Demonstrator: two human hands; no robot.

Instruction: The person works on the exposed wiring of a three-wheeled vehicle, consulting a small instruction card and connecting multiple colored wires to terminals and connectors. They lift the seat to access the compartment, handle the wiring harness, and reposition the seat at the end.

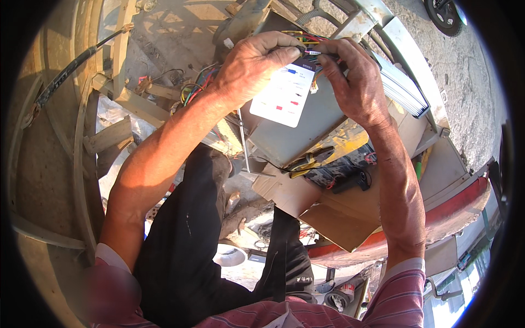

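At the top centre my left hand (254, 63) pinches thin wires, its thumb and forefinger closed near a small white tag (314, 53). Facing it, my right hand (355, 82) has thumb and fingers closed on the same wiring at that tag. A white card (281, 101) with printed coloured shapes hangs just below my fingers, over a grey metal box (292, 139). More coloured wires (202, 85) lie left of the box, partly behind my left wrist.
Pliers (311, 158), a yellow object (350, 134) and a dark tool (353, 180) lie on cardboard (339, 221) below my right hand. A wooden frame (79, 164) stands left, white metal panels (404, 71) at right, and a wheel (443, 13) at top right.
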